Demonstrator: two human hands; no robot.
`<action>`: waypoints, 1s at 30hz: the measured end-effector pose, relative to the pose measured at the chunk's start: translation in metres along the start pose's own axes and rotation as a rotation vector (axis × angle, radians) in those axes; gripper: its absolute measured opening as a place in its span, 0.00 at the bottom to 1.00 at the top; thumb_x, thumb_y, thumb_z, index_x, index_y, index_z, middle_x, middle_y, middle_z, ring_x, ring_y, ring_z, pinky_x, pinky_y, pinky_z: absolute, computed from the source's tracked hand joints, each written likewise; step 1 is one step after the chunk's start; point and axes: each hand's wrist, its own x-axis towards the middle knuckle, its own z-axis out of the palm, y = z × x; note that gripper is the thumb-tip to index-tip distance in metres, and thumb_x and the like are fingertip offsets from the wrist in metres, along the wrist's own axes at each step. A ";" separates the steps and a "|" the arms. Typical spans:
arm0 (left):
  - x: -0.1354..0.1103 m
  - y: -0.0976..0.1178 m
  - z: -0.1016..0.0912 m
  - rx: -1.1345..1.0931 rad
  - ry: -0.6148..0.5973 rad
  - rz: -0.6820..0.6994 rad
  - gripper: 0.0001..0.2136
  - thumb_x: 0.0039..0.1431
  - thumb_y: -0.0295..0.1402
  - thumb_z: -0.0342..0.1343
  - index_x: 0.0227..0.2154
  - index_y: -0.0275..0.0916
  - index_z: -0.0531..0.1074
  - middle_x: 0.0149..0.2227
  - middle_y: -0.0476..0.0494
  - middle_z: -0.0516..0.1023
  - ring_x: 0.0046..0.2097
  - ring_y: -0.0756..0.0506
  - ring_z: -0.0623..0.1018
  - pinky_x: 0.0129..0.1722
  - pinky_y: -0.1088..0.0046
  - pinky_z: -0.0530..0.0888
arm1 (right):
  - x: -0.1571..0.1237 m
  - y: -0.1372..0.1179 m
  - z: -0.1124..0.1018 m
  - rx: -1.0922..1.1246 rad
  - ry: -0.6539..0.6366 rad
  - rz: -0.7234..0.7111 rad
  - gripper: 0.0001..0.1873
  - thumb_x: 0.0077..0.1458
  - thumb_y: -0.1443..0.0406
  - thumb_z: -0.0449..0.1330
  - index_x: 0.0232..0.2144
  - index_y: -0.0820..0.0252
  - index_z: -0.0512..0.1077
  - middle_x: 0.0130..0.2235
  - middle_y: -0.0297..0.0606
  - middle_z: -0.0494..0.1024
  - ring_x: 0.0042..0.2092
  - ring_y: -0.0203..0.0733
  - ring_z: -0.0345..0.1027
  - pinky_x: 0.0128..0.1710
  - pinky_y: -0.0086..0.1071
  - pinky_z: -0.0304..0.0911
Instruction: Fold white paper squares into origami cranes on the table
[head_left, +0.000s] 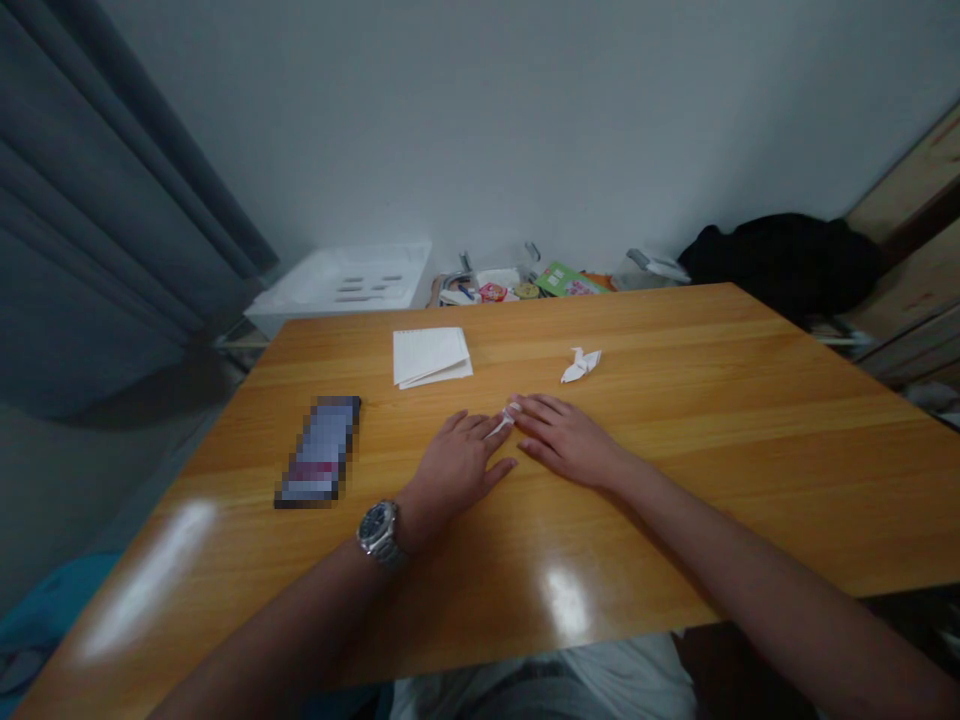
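A small folded piece of white paper [507, 416] lies on the wooden table [675, 400], mostly covered by my fingers. My left hand [466, 462], with a metal watch [377, 526] on its wrist, rests flat with fingers stretched over the paper's left part. From the right, my right hand [566, 438] lies flat too, its fingertips touching the paper's right end. Just beyond the right hand sits a white folded paper bird [580, 365]. Farther back on the left are white sheets of paper [431, 355], lying loosely folded or stacked.
A phone [319, 450], blurred out, lies on the left of the table. Behind the far edge stand a white plastic tray [349, 275] and assorted small items with a green booklet [568, 280]. A black cloth heap [780, 262] is at the back right, a grey curtain [112, 180] at left.
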 end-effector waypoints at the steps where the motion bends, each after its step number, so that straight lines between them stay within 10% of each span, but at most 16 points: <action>1: 0.000 0.000 -0.001 0.002 -0.002 0.004 0.23 0.68 0.45 0.51 0.62 0.41 0.66 0.62 0.37 0.71 0.59 0.39 0.72 0.64 0.54 0.60 | 0.000 -0.001 0.001 -0.011 -0.017 -0.003 0.28 0.69 0.55 0.50 0.68 0.51 0.58 0.68 0.43 0.62 0.67 0.53 0.55 0.64 0.54 0.56; 30: 0.001 0.018 0.002 0.015 0.042 -0.051 0.25 0.67 0.47 0.52 0.59 0.36 0.66 0.57 0.35 0.74 0.57 0.37 0.72 0.62 0.55 0.62 | 0.003 -0.013 0.005 -0.140 -0.111 0.115 0.30 0.70 0.51 0.43 0.68 0.55 0.58 0.70 0.36 0.58 0.68 0.57 0.51 0.65 0.52 0.52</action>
